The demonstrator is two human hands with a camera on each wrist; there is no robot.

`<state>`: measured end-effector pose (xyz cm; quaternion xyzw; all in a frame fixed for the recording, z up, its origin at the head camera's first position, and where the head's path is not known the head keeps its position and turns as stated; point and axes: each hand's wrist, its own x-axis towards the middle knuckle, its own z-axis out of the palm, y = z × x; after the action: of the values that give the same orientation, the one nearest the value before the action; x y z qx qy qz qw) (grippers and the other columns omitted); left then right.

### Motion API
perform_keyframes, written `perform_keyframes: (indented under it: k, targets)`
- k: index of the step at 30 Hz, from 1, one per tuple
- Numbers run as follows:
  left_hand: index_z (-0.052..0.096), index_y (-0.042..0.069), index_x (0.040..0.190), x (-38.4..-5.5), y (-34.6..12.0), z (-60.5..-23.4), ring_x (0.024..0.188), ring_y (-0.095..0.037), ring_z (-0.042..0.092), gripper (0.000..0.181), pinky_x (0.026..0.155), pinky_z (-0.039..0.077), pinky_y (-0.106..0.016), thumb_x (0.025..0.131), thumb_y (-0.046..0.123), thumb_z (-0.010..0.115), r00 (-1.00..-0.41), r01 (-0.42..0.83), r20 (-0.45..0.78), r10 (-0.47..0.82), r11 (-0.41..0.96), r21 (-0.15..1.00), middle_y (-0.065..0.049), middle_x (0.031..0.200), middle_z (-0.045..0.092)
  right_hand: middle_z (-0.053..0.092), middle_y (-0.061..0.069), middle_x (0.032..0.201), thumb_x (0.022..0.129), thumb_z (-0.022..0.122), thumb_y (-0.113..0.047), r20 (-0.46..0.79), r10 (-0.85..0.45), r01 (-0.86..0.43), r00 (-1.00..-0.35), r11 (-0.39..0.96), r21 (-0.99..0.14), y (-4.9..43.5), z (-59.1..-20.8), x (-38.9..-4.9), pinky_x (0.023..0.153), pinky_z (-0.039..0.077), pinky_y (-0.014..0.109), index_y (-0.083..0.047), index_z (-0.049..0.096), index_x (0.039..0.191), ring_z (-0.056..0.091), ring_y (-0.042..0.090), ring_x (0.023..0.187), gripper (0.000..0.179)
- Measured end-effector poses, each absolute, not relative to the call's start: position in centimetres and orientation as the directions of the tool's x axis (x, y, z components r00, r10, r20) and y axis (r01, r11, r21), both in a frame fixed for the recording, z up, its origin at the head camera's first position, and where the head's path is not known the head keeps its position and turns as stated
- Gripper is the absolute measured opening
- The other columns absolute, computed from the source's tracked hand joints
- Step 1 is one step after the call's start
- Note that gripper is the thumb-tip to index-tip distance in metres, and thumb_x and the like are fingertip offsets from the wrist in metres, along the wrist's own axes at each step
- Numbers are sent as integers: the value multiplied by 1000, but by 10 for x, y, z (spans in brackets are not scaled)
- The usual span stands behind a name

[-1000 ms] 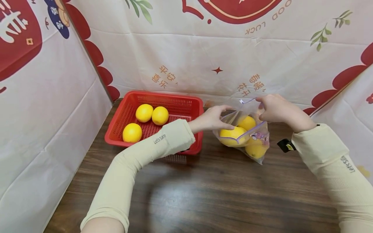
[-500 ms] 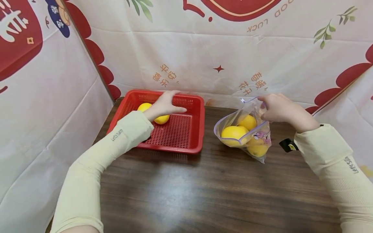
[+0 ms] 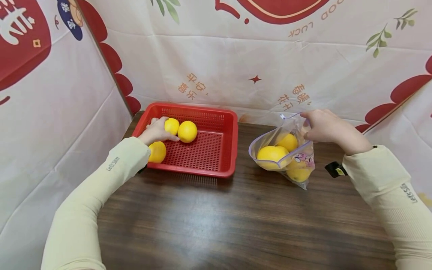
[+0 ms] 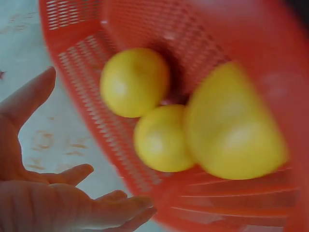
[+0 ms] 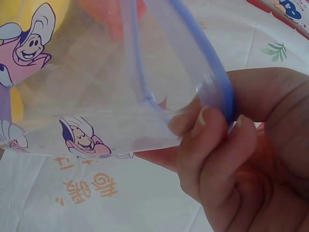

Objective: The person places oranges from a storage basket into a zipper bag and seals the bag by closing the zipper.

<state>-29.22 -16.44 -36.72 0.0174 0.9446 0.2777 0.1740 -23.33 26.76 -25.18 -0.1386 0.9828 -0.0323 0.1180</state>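
My left hand [image 3: 156, 131] hovers over the left end of a red plastic basket [image 3: 202, 173], fingers spread with nothing in them. Beneath and beside it lie three yellow-skinned oranges: a right-hand orange [image 3: 187, 131], one behind the fingers [image 3: 172, 126], and a near orange [image 3: 157, 153] partly hidden by the wrist. In the left wrist view the same hand [image 4: 53, 193] stands apart from the oranges [image 4: 234, 128]. My right hand [image 3: 325, 127] pinches the purple-edged rim of a clear zip bag [image 3: 305, 159]. Several oranges [image 3: 271, 154] sit inside the bag, whose mouth gapes toward the left.
Basket and bag stand on a dark wooden table [image 3: 216, 221], with a gap between them. A printed white cloth [image 3: 229, 60] hangs close behind both. Another cloth side [image 3: 67, 123] rises at the left, and cloth also borders the right.
My left hand has let go of an orange at the bag's mouth and swung left over the basket. The right hand keeps its pinch on the bag's rim, nearly still.
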Motion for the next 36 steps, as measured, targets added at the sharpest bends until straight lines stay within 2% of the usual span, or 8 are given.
perform_keyframes:
  k: [7,11,20,24,29,36]
  targets:
    - [19,-3,140,-283,-184,-388,123,-53,13,92,101,8,-63,73,30,73,-911,-90,-391,131,863,497,-31,137,20,58,31,101,67,63,-4,-229,-275,-257,-934,961,-105,269,-251,-232,74,45,49,15,43,122,58,23,65,62]
    - [22,-2,140,-278,-188,-395,124,-50,15,90,101,9,-62,73,29,73,-896,-101,-425,132,870,483,-30,135,24,58,30,100,68,64,-5,-231,-273,-255,-934,961,-102,270,-251,-232,72,44,48,16,42,123,56,22,64,62]
    - [33,0,136,-273,-189,-407,118,-39,29,81,99,16,-59,72,28,73,-868,-56,-473,153,916,398,-26,127,36,59,29,100,67,63,-3,-225,-273,-255,-935,961,-107,270,-252,-231,71,45,47,15,43,122,58,23,66,62]
    - [39,-1,133,-274,-192,-411,115,-38,33,77,98,21,-57,69,23,74,-869,-4,-464,170,936,351,-26,128,39,59,29,100,66,64,-4,-223,-268,-250,-937,962,-106,270,-253,-231,71,45,46,15,43,122,57,26,70,62]
    - [41,1,132,-275,-194,-415,113,-39,35,77,97,25,-56,65,14,76,-879,2,-448,163,941,338,-27,129,39,59,29,100,67,64,-5,-226,-265,-249,-937,964,-96,270,-252,-231,72,45,47,15,43,122,57,29,73,62]
    - [46,1,129,-277,-196,-417,108,-38,39,74,91,29,-55,64,17,78,-896,24,-413,162,947,319,-26,124,44,58,30,101,68,64,-4,-236,-276,-259,-932,961,-101,269,-251,-231,66,46,44,15,42,123,55,22,64,62]
